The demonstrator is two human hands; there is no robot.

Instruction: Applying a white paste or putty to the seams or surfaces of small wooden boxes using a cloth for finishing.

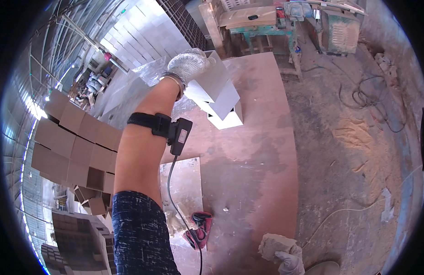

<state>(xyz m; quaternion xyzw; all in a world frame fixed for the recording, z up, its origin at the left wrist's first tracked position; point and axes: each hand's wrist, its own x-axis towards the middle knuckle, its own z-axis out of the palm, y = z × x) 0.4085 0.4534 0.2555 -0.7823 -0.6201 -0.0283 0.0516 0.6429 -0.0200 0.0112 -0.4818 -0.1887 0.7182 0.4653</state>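
Note:
My left hand [189, 64], in a pale knit glove, grips the upper left side of the topmost white box [214, 75]. Its fingertips are hidden from me. That box sits askew on more white boxes [227, 112], stacked at angles on the worktable [248, 160]. Low in the view, my right hand [290, 262], also gloved, is closed on a pale, ragged-edged pad [275, 246]. Only part of this hand shows. A strap with a black device [179, 135] and a cable is fastened round my left forearm.
A stained board [181, 183] and a red-and-black item [200, 229] lie on the table. Brown cardboard boxes [72, 142] are stacked at left, with long white panels [138, 36] beyond. A green-framed workbench [267, 32] stands ahead. Cable coils [370, 98] and sawdust [356, 135] cover floor at right.

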